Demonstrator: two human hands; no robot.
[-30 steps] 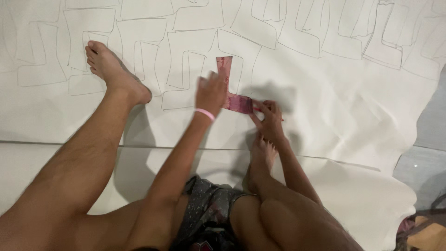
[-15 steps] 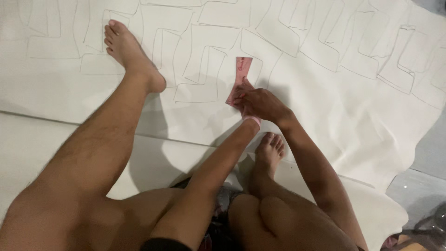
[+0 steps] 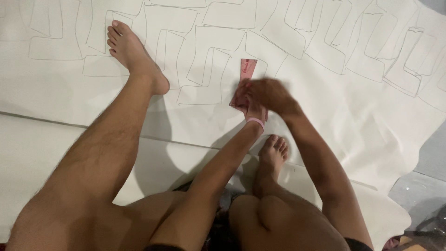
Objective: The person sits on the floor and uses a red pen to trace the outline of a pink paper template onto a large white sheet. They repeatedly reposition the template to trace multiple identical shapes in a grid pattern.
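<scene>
Where both hands overlap, right hand [image 3: 269, 95] over left hand [image 3: 253, 109], pressing pink template [image 3: 247, 69].

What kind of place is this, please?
Probably a floor-level cutting workshop: a big white sheet covered in traced pattern outlines, with both hands, left hand and right hand, on a pink template.

We see even, soft overhead light; our hands [image 3: 260, 97] are motion-blurred, with dark shadows falling just beneath them on the white sheet [image 3: 353, 107].
</scene>
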